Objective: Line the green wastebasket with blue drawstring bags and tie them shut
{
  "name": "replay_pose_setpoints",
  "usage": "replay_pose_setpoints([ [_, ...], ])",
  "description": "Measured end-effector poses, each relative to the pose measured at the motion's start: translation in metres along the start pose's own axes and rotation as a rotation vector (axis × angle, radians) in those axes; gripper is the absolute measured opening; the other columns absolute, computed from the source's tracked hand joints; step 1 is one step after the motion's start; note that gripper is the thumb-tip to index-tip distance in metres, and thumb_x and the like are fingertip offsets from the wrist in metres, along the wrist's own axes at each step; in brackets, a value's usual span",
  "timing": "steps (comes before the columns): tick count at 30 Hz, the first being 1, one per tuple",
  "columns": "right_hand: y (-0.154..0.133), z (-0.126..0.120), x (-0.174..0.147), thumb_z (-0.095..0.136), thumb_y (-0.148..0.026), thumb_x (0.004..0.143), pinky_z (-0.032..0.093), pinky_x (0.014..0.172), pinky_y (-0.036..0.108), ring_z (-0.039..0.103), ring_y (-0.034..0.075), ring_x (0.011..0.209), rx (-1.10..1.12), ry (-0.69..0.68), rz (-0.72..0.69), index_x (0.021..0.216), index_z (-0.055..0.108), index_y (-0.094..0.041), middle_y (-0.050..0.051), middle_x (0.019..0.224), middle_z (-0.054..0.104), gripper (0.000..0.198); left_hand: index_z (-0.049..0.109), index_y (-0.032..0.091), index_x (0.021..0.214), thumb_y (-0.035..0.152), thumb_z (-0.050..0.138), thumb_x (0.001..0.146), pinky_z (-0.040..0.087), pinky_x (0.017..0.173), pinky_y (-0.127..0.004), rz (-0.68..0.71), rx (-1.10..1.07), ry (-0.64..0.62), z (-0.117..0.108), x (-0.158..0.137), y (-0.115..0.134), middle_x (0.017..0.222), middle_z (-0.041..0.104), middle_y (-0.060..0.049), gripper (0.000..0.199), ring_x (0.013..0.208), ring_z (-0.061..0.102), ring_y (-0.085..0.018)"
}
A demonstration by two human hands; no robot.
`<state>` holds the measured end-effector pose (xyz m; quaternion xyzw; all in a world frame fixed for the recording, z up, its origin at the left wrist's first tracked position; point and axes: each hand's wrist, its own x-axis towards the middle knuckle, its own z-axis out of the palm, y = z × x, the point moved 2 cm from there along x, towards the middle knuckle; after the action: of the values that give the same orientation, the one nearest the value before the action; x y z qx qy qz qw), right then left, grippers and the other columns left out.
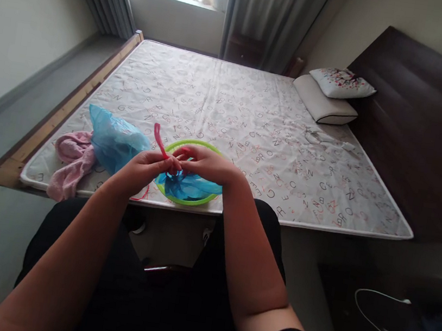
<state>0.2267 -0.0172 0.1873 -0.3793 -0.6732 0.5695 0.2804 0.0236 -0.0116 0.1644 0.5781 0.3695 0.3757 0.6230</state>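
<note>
Above the blue plastic (pixel 191 187) in a lime-green basin (pixel 189 202), my two hands meet at the fingertips. My left hand (pixel 151 165) is closed in a pinch on a pinkish-red strip (pixel 158 136), whose looped end sticks up from the fingers. My right hand (pixel 208 165) is closed, its fingers bent in against the left ones; what they grip is hidden, though blue plastic bunches up just below. Left of the basin lies a puffed-out light blue plastic bag (pixel 116 137). Beside it is a pink fuzzy cloth (pixel 74 158), draped over the mattress edge.
The letter-printed mattress (pixel 247 120) spreads before my knees. Two pillows (pixel 327 98) are stacked by the dark headboard (pixel 415 127). A wooden bed rail (pixel 69 100) runs along the left. At lower right, a white cable (pixel 377 324) lies on a dark surface.
</note>
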Motion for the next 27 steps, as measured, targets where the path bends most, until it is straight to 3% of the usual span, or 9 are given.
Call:
replay_pose_setpoints([
  [2, 0.002, -0.001, 0.000, 0.074, -0.033, 0.092, 0.055, 0.075, 0.022, 0.067, 0.011, 0.083, 0.047, -0.031, 0.020, 0.104, 0.071, -0.022, 0.000, 0.093, 0.073, 0.016, 0.083, 0.016, 0.076, 0.042, 0.094, 0.073, 0.057, 0.078, -0.030, 0.051, 0.129, 0.032, -0.008, 0.000, 0.001, 0.076, 0.075, -0.007, 0.029, 0.080, 0.070, -0.022],
  [5, 0.002, -0.005, 0.000, 0.074, -0.028, 0.089, 0.054, 0.075, 0.023, 0.065, 0.012, 0.083, 0.004, 0.030, 0.031, 0.098, 0.070, -0.021, 0.000, 0.092, 0.072, 0.012, 0.082, 0.018, 0.076, 0.036, 0.095, 0.071, 0.058, 0.078, -0.030, 0.118, 0.217, 0.124, -0.012, 0.000, 0.001, 0.078, 0.076, -0.006, 0.022, 0.082, 0.071, -0.024],
  [9, 0.001, -0.009, 0.000, 0.068, -0.023, 0.087, 0.051, 0.077, 0.026, 0.062, 0.013, 0.085, -0.046, 0.119, 0.010, 0.094, 0.069, -0.020, 0.001, 0.094, 0.070, 0.007, 0.085, 0.019, 0.082, 0.037, 0.085, 0.082, 0.059, 0.080, -0.030, 0.242, 0.270, 0.204, -0.005, 0.000, 0.000, 0.087, 0.078, -0.007, 0.018, 0.085, 0.072, -0.023],
  [14, 0.000, -0.010, 0.000, 0.067, -0.021, 0.084, 0.050, 0.078, 0.026, 0.061, 0.013, 0.085, 0.111, 0.130, 0.001, 0.093, 0.066, -0.020, -0.001, 0.089, 0.067, 0.008, 0.083, 0.019, 0.087, 0.041, 0.074, 0.092, 0.059, 0.090, -0.034, 0.377, 0.386, 0.227, 0.000, -0.003, -0.002, 0.092, 0.079, -0.007, 0.025, 0.091, 0.073, -0.022],
  [21, -0.001, -0.006, 0.000, 0.075, -0.034, 0.090, 0.049, 0.072, 0.025, 0.058, 0.013, 0.082, 0.147, 0.140, -0.002, 0.095, 0.065, -0.020, 0.000, 0.090, 0.067, 0.018, 0.079, 0.020, 0.093, 0.046, 0.066, 0.101, 0.058, 0.086, -0.035, 0.530, 0.462, 0.379, -0.004, -0.004, -0.006, 0.088, 0.077, -0.006, 0.030, 0.085, 0.072, -0.020],
  [27, 0.000, -0.005, 0.002, 0.080, -0.031, 0.089, 0.047, 0.065, 0.023, 0.057, 0.011, 0.074, 0.238, 0.125, -0.032, 0.110, 0.062, -0.021, -0.004, 0.078, 0.062, 0.029, 0.074, 0.021, 0.096, 0.038, 0.059, 0.103, 0.053, 0.076, -0.031, 0.536, 0.680, 0.367, -0.004, -0.002, -0.021, 0.086, 0.074, -0.004, 0.024, 0.077, 0.068, -0.018],
])
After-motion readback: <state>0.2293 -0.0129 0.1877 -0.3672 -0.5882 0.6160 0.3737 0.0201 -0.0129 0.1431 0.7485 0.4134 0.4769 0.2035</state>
